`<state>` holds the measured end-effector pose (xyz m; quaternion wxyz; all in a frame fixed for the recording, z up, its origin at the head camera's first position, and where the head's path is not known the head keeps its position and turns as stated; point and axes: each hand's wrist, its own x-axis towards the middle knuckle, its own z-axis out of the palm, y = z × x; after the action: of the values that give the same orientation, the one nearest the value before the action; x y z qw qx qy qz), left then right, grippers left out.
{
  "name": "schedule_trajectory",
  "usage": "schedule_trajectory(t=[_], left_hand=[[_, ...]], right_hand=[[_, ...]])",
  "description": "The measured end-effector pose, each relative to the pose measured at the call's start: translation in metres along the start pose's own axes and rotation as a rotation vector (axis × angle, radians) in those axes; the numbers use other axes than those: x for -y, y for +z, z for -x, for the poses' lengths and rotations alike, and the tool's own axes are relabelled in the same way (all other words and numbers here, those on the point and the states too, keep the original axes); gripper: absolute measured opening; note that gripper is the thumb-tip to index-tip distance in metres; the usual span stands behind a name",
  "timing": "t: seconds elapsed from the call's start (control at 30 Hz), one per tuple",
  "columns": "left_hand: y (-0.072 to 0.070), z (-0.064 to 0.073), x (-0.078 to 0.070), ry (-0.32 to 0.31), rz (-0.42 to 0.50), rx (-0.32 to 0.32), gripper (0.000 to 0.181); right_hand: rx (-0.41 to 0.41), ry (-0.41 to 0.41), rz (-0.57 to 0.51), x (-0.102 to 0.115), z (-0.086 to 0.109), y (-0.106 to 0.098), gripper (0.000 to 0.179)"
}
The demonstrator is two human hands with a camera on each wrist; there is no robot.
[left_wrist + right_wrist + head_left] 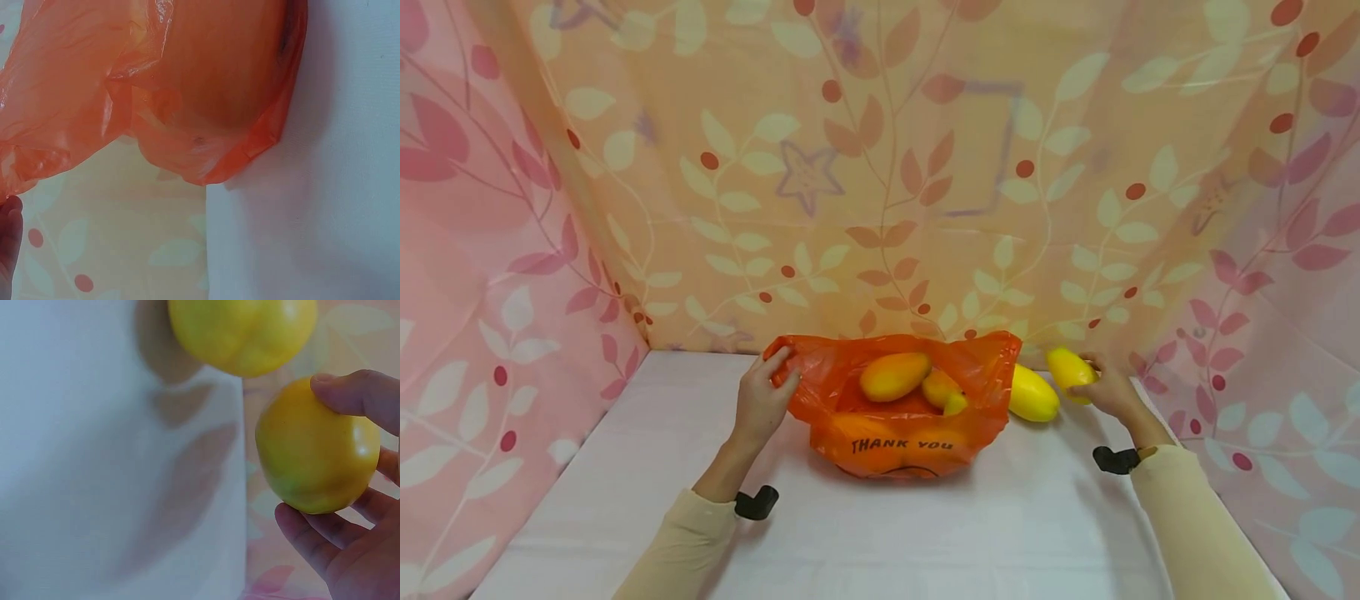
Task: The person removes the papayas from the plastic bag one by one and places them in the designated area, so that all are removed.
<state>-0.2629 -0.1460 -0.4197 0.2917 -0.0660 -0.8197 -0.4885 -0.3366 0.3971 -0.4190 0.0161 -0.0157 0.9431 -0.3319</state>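
An orange plastic bag (904,450) printed "THANK YOU" sits on the table with its mouth spread. My left hand (762,398) pinches the left edge of its rim, and in the left wrist view only a fingertip shows beside the orange plastic (62,125). Inside the bag lie several yellow mangoes, one of them a larger mango (895,377) near the opening. To the right of the bag, my right hand (1108,387) grips a yellow mango (1070,375) between thumb and fingers. The right wrist view shows this held mango (315,450) up close.
Against the bag's right side lies another yellow mango (1033,394). The table (925,542) has a white cover. Flowered cloth (887,167) hangs behind it and on both sides. Each wrist carries a small black camera mount (756,503).
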Motion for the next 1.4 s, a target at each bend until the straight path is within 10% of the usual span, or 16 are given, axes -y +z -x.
schedule_trajectory(t=[0.53, 1.4], left_hand=[[0.000, 0.002, -0.002, -0.021, 0.008, 0.019, 0.041], [0.001, -0.001, -0.003, -0.020, 0.005, 0.020, 0.040]], right_hand=[[0.051, 0.103, 0.054, -0.026, 0.003, 0.020, 0.084], [0.033, 0.141, 0.052, -0.003, 0.011, -0.004, 0.081]])
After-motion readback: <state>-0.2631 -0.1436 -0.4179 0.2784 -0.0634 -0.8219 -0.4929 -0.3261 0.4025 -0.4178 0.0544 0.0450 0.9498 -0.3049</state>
